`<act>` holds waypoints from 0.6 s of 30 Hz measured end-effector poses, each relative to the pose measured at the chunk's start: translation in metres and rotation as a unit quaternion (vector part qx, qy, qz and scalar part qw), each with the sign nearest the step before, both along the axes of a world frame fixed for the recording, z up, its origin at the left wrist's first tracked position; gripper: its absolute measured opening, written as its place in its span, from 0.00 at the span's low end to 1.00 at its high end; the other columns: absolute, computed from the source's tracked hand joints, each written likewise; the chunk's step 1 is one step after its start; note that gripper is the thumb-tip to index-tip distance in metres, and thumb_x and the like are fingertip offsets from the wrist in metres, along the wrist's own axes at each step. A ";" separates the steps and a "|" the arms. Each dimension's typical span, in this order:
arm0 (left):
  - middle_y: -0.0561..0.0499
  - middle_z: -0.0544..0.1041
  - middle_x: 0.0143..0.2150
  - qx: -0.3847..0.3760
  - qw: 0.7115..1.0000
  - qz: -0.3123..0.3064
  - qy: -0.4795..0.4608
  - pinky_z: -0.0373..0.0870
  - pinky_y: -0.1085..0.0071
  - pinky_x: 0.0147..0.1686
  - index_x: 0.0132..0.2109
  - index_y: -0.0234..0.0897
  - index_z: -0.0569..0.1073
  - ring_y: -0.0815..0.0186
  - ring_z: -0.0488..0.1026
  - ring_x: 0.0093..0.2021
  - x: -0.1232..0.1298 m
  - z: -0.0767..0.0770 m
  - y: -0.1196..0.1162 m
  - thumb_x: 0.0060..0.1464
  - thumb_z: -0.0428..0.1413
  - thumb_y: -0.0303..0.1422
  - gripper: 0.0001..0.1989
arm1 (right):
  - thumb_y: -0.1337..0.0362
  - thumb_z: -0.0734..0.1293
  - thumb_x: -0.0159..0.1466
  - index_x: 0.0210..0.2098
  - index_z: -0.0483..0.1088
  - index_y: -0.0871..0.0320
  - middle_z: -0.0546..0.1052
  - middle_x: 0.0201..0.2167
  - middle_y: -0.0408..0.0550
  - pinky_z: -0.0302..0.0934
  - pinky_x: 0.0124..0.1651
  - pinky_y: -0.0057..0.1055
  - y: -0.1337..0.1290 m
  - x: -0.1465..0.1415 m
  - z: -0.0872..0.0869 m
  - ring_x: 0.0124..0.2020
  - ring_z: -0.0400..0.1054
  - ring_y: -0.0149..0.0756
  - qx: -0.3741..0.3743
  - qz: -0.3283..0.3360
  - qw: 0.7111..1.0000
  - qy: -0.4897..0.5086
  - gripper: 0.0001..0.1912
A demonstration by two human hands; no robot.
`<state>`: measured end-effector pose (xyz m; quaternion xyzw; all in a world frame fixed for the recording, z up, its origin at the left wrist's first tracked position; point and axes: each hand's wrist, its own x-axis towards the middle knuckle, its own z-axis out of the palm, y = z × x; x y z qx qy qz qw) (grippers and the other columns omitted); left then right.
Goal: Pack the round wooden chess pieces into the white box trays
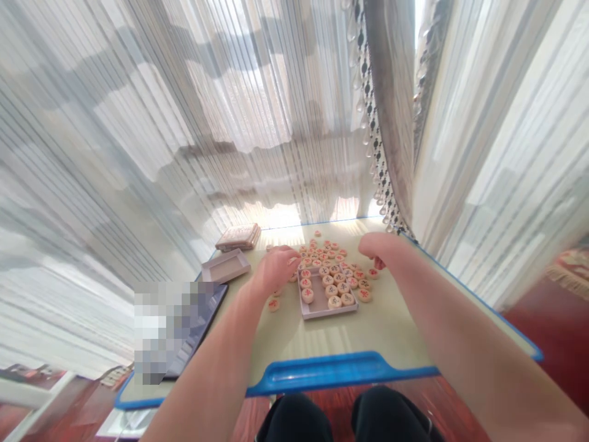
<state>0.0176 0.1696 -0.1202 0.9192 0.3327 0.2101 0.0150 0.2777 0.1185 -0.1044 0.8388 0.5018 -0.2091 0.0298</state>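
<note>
A shallow box [329,313] stands on the table with round xiangqi pieces in it. A column of red-marked pieces [307,296] lines its left side, and black-marked pieces [332,290] fill much of its right. My left hand [277,268] is at the box's far left corner, its fingers reaching over loose pieces and slightly apart; I see nothing held. To the right of the pile, my right hand [378,247] is bent down with fingers curled closed above a red-marked piece [373,274]. Whatever is in those fingers is hidden. Loose pieces [323,256] crowd behind the box.
An empty box lid [226,267] lies at the left, in front of a stack of flat boxes [238,236]. A dark-edged device with a blurred screen [202,325] rests at the table's left. The table [322,341] has a blue rim; curtains [276,123] hang behind it.
</note>
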 end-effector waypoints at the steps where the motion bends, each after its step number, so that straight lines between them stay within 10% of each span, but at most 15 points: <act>1: 0.48 0.76 0.42 -0.011 1.000 -0.022 0.010 0.64 0.71 0.46 0.40 0.38 0.76 0.63 0.71 0.43 0.003 -0.001 0.000 0.55 0.45 0.36 0.16 | 0.66 0.56 0.62 0.36 0.73 0.68 0.76 0.23 0.59 0.66 0.34 0.37 -0.004 -0.002 0.004 0.32 0.73 0.45 -0.049 -0.025 0.998 0.044 0.16; 10: 0.48 0.76 0.34 -0.058 0.995 0.022 0.078 0.63 0.72 0.33 0.31 0.37 0.73 0.64 0.71 0.34 0.005 -0.011 0.007 0.59 0.39 0.42 0.22 | 0.65 0.63 0.58 0.44 0.68 0.68 0.77 0.33 0.57 0.67 0.32 0.32 -0.025 -0.011 0.027 0.28 0.73 0.37 -0.024 0.042 0.991 0.128 0.17; 18: 0.47 0.76 0.33 -0.024 0.993 0.025 0.111 0.61 0.71 0.32 0.30 0.37 0.72 0.64 0.70 0.33 0.012 -0.010 0.005 0.60 0.38 0.42 0.23 | 0.63 0.66 0.52 0.32 0.72 0.63 0.75 0.24 0.48 0.62 0.26 0.27 -0.045 0.016 -0.005 0.24 0.69 0.32 0.026 0.139 0.979 0.149 0.10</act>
